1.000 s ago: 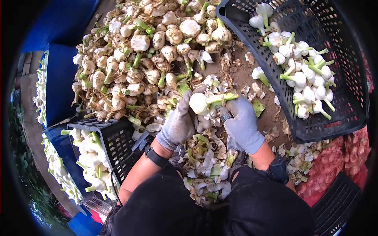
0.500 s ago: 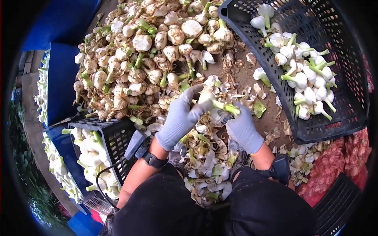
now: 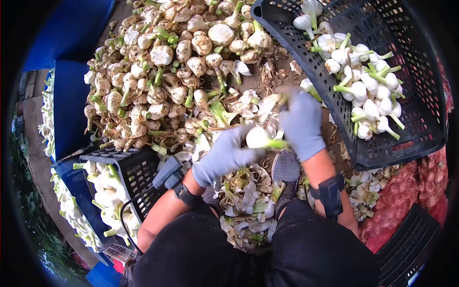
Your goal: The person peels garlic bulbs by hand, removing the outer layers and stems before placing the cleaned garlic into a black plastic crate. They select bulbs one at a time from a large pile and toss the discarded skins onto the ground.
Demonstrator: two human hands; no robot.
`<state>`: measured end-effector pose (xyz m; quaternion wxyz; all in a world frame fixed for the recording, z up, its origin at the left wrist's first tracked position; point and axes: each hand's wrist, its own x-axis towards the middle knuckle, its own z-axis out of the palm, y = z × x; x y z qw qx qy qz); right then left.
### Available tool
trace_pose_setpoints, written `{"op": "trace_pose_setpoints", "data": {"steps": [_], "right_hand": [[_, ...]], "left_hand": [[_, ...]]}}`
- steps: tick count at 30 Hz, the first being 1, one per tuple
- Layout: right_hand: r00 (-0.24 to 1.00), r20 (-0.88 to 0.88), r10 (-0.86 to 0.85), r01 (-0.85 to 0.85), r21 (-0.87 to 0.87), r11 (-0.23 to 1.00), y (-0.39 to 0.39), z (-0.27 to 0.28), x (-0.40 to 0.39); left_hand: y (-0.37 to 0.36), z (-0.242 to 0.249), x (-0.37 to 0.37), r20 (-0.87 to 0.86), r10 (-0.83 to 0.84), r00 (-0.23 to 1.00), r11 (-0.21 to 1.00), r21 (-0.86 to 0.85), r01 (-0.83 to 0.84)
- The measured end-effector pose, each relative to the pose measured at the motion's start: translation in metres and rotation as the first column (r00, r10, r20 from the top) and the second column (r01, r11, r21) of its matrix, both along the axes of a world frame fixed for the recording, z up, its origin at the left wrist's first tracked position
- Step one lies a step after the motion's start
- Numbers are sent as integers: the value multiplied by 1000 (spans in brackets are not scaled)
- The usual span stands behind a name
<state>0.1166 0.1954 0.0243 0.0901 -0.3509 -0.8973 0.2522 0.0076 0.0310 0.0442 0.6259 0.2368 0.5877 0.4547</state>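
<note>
In a grey glove, my left hand (image 3: 228, 157) grips a white garlic bulb (image 3: 257, 137), whose cut green stem points to the right. My right hand (image 3: 302, 122), also gloved, is raised beyond the stem, between the bulb and the black crate. Its fingers are blurred by motion, and a smeared brownish shape shows at their tips, too unclear to name. Unpeeled garlic (image 3: 158, 91) lies heaped ahead and to the left. Clean white bulbs with green stems (image 3: 370, 95) lie inside the black crate (image 3: 406, 155) at the upper right.
Peeled skins (image 3: 248, 201) cover the ground between my shoes (image 3: 286, 166). At the left stand a black crate (image 3: 141, 174) full of white garlic and blue containers (image 3: 71, 110) with more garlic. Red net sacks (image 3: 397, 205) lie at the lower right.
My right hand has come away from the bulb's stem and moved up and to the right. The bulb has moved slightly down, still in my left hand. The whole view has shifted a little.
</note>
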Motion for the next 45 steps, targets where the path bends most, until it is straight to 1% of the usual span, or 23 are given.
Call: {"op": "trace_pose_setpoints", "data": {"steps": [1, 5, 7, 9, 10, 13, 15, 18, 21, 25, 27, 28, 31, 33, 34, 35, 36, 38, 40, 41, 43, 44, 45], "right_hand": [[994, 63, -90, 92, -18, 996, 10, -2, 2], [995, -46, -90, 90, 3, 996, 12, -15, 17], [988, 153, -20, 54, -221, 974, 4, -16, 21], [915, -402, 11, -229, -499, 836, -15, -12, 27], [903, -364, -226, -188, -811, 553, -20, 5, 24], [968, -253, -7, -235, -911, 339, -10, 12, 19], [980, -194, -44, -175, -946, 271, -15, 8, 18], [956, -240, -170, -129, -860, 493, -35, 7, 11], [951, -297, 87, -243, -543, 804, -45, 9, 12], [956, -266, 124, -243, -483, 841, -34, 17, 15], [989, 86, 123, -122, -14, 992, -22, 17, 18], [922, 342, 182, -176, -49, 983, -17, 21, 16], [979, -1, 206, -201, 208, 957, -30, 23, 12], [965, 71, 254, -263, 164, 951, -39, 26, 5], [967, -37, 253, -255, -98, 962, -41, 24, 3], [964, -143, 222, -260, -354, 898, -44, 19, 0], [918, -381, 113, -299, -477, 826, -39, -5, 3], [853, -448, -267, -410, -893, 189, 0, 34, 12], [429, -622, -655, -739, -659, 141, 7, 26, 21], [483, -630, -608, -807, -590, -29, 30, 63, 15], [575, -690, -440, -648, -712, 270, 24, 44, 18], [572, -692, -440, -650, -710, 271, 18, 38, 18], [763, -529, -371, -446, -847, 290, 7, 38, 14]], "left_hand": [[-4, -11, 7, -27, -105, 994, 994, 10, 105], [-6, -22, 1, 376, 84, 923, 981, 131, -143], [-11, -22, -4, 292, 131, 947, 977, 124, -173], [-14, -23, -9, 63, 88, 994, 993, 67, -92], [-17, -25, -8, 66, 92, 994, 994, 58, -96], [-16, -27, -8, 38, 59, 998, 992, 109, -63], [-11, -12, -12, 165, 270, 948, 961, 12, -276], [-11, -10, -9, 454, 563, 691, 793, -60, -606], [-14, -15, -6, 455, 439, 775, 845, 84, -528], [-16, -17, -5, 611, 478, 631, 785, 24, -619], [-18, -26, -3, 618, 458, 640, 779, 68, -623], [-17, -28, -5, 689, 434, 580, 783, 30, -622], [-18, -33, -7, 816, 436, 379, 751, -97, -653], [-27, -52, -6, 487, 434, 758, 830, 113, -547], [-22, -32, -15, -208, 224, 952, 966, 180, -187], [-18, -7, 0, 593, 392, 703, 849, 61, -525], [-18, 4, -6, 432, 429, 793, 860, 74, -505], [-29, 7, -35, -5, 534, 845, 841, 107, -531], [-57, -3, -64, -211, 650, 730, 758, 116, -642], [-70, -17, -74, -341, 625, 702, 766, 95, -636], [-75, -19, -73, -629, 237, 741, 891, -163, -424], [-84, -41, -67, -920, 21, 391, 991, -33, -131], [-80, -48, -53, -960, -146, 239, 976, -180, -124]]}}
